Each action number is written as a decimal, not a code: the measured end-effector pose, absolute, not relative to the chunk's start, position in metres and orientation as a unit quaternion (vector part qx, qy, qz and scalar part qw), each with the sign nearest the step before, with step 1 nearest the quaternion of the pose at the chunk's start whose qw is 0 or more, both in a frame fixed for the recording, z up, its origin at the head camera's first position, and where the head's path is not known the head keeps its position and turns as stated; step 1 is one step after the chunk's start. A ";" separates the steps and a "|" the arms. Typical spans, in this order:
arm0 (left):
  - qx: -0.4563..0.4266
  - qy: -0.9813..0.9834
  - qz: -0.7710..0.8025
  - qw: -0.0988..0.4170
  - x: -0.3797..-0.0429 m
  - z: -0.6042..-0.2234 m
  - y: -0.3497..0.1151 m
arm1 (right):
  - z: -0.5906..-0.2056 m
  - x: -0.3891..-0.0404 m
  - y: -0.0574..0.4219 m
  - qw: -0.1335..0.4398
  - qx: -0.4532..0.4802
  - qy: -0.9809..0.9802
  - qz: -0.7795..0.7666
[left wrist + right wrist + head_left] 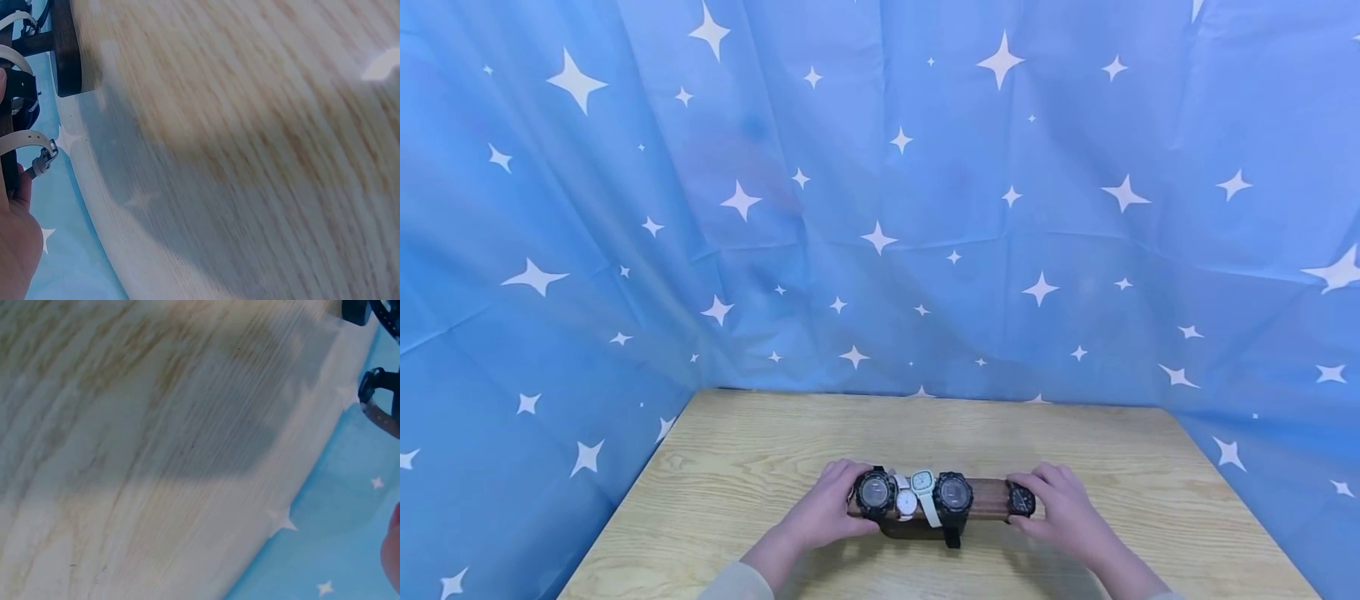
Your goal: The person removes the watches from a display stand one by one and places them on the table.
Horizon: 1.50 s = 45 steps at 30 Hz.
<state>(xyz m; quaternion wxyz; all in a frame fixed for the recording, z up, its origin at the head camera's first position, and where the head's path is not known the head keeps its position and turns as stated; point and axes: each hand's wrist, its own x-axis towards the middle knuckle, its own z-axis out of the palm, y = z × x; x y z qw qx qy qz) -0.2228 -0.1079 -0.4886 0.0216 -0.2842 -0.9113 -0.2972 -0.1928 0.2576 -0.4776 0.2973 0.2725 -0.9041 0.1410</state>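
A dark brown wooden watch stand stands on the table, its bar running left to right. On its left half sit a black chunky digital watch, a small white round watch, a pale green watch and a second black digital watch. My left hand grips the bar's left end, fingertips beside the first watch. At the right end, fingers and thumb of my right hand close around a black square watch. The left wrist view shows buckled straps hanging under the bar and the stand's base.
The light wood table extends around the stand. Blue curtains with white stars hang behind it and along both sides. Hand shadows fall across the tabletop in both wrist views.
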 end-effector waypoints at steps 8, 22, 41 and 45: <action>-0.281 -0.911 -0.299 0.026 -0.225 -0.489 -0.108 | -0.486 -0.190 0.266 0.324 0.266 -0.897 0.142; -0.293 -0.908 -0.296 0.046 -0.229 -0.490 -0.108 | -0.497 -0.167 0.266 0.182 0.178 -0.943 0.213; -0.289 -0.908 -0.299 0.039 -0.231 -0.492 -0.108 | -0.511 -0.152 0.268 -0.078 0.155 -0.915 0.363; -0.293 -0.907 -0.300 0.042 -0.231 -0.492 -0.108 | -0.515 -0.152 0.270 -0.077 0.177 -0.904 0.381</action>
